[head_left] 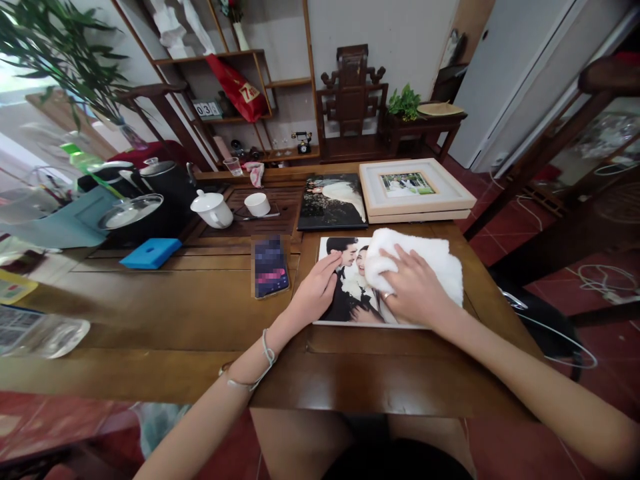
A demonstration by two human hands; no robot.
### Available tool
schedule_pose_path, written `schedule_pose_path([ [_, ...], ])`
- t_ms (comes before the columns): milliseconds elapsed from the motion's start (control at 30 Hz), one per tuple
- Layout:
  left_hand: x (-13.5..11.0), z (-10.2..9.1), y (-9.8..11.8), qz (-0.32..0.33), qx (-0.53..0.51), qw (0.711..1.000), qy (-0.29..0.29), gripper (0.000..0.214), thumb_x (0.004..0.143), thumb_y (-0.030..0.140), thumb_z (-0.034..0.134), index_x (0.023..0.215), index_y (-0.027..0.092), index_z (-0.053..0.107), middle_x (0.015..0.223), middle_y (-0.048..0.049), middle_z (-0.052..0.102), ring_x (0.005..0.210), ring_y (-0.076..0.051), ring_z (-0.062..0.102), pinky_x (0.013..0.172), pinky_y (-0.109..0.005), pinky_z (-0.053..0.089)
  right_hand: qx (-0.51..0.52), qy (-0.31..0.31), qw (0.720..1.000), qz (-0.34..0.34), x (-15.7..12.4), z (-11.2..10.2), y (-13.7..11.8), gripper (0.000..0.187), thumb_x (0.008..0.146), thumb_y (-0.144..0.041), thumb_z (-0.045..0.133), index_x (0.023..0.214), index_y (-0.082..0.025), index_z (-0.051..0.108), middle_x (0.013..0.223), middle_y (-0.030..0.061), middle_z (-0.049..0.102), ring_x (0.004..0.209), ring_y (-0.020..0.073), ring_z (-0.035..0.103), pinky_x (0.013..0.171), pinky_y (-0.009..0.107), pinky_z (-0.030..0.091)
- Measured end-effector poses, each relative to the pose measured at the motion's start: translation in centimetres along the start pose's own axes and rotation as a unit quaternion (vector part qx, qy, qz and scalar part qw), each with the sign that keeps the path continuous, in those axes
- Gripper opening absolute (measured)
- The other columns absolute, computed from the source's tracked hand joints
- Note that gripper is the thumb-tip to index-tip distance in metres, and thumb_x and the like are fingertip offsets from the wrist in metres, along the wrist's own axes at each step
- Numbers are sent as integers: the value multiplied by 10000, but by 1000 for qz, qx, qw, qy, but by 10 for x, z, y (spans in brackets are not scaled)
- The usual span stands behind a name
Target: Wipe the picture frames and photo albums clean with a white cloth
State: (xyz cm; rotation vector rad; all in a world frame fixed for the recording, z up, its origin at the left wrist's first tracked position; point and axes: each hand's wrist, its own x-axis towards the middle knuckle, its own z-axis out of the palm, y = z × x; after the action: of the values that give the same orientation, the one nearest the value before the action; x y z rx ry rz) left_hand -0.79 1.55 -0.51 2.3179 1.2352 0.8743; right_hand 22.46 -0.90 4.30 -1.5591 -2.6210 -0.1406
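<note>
At the centre of the frame, my right hand [413,288] presses a white towel [431,259] onto a wedding photo print [345,283] that lies flat on the wooden table [190,313]. My fingers are curled over the towel's bunched end, gripping it against the print's surface. The rest of the towel spreads toward the print's upper right corner.

My left hand [316,293] lies flat and open on the print's left edge. Its fingers are stretched across the dark suit in the picture and it holds nothing.

Just left of the print, a smartphone [271,268] lies face up with its screen lit. Beyond the print, toward the top of the frame, a second, darker photo print [333,201] lies flat. Beside it on the right is a white framed photograph [416,188], which looks stacked on another frame.

Left of centre, a white teapot [213,209] and a white cup [257,204] stand on a slatted tea tray. A blue box [151,253] lies nearer the left edge, just in front of a dark pot with a glass lid [131,211]. A carved wooden chair [353,100] stands against the far wall at top centre.
</note>
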Motion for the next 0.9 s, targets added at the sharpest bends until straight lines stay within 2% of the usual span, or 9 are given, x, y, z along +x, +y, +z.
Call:
schedule_pose_path([
  [200, 5, -4, 5, -39, -14, 999, 16, 388, 988, 205, 353, 1276, 128, 601, 1397, -126, 574, 1343, -218, 498, 1178, -444, 359, 68, -36, 991, -105, -31, -12, -74, 226, 747, -260, 671, 922, -167, 780, 1536, 172, 386, 1397, 496, 285, 1108, 660, 258],
  [300, 6, -6, 5, -45, -19, 999, 16, 377, 998, 229, 362, 1253, 132, 622, 1380, -122, 590, 1326, -226, 518, 1163, -439, 382, 90, -27, 978, -187, -47, -14, -92, 199, 752, -310, 660, 866, -210, 789, 1522, 141, 420, 1380, 502, 316, 1086, 698, 274],
  [367, 6, -7, 4, -28, -13, 999, 13, 369, 1004, 250, 373, 1259, 147, 619, 1383, -123, 586, 1328, -237, 515, 1153, -450, 394, 106, -20, 966, -233, -57, -16, -93, 173, 716, -341, 672, 784, -229, 785, 1496, 128, 459, 1365, 502, 345, 1073, 697, 307],
  [433, 4, -6, 2, -3, 2, 1000, 11, 358, 999, 261, 407, 1287, 162, 596, 1390, -129, 575, 1330, -249, 510, 1145, -467, 401, 134, -20, 959, -250, -62, -18, -85, 180, 678, -344, 680, 759, -218, 780, 1460, 137, 502, 1358, 472, 381, 1083, 642, 351],
  [467, 3, -5, 2, 8, 10, 1000, 11, 358, 994, 260, 429, 1305, 168, 579, 1395, -132, 568, 1332, -252, 506, 1142, -475, 402, 151, -23, 958, -242, -63, -18, -78, 213, 671, -328, 674, 807, -205, 784, 1441, 142, 523, 1355, 442, 404, 1092, 598, 371],
  [600, 1, -4, 0, 29, 34, 999, 7, 381, 979, 242, 477, 1347, 162, 531, 1410, -154, 541, 1353, -261, 474, 1145, -488, 391, 175, 0, 975, -137, -49, -16, -30, 415, 698, -245, 602, 1080, -164, 743, 1351, 146, 606, 1263, 339, 544, 1047, 488, 458],
  [767, 0, -1, 0, 37, 42, 998, 12, 381, 980, 241, 485, 1351, 166, 525, 1410, -152, 537, 1366, -256, 460, 1152, -475, 386, 86, 65, 994, 23, -9, 0, 39, 308, 776, -267, 538, 940, -120, 755, 1186, 198, 688, 1084, 393, 637, 881, 512, 535],
  [833, -1, 0, 0, 37, 41, 998, 18, 381, 979, 234, 486, 1353, 171, 522, 1408, -149, 538, 1366, -256, 459, 1151, -478, 386, 70, 68, 994, 54, 7, 6, 52, 301, 777, -247, 532, 941, -110, 744, 1136, 197, 702, 1051, 388, 645, 869, 501, 533],
  [900, -1, 0, 0, 36, 41, 998, 22, 379, 976, 224, 486, 1348, 163, 524, 1403, -152, 539, 1362, -258, 463, 1151, -481, 385, 62, 71, 994, 48, 20, 9, 49, 328, 779, -218, 531, 1017, -112, 731, 1209, 185, 676, 1148, 388, 598, 950, 519, 488],
])
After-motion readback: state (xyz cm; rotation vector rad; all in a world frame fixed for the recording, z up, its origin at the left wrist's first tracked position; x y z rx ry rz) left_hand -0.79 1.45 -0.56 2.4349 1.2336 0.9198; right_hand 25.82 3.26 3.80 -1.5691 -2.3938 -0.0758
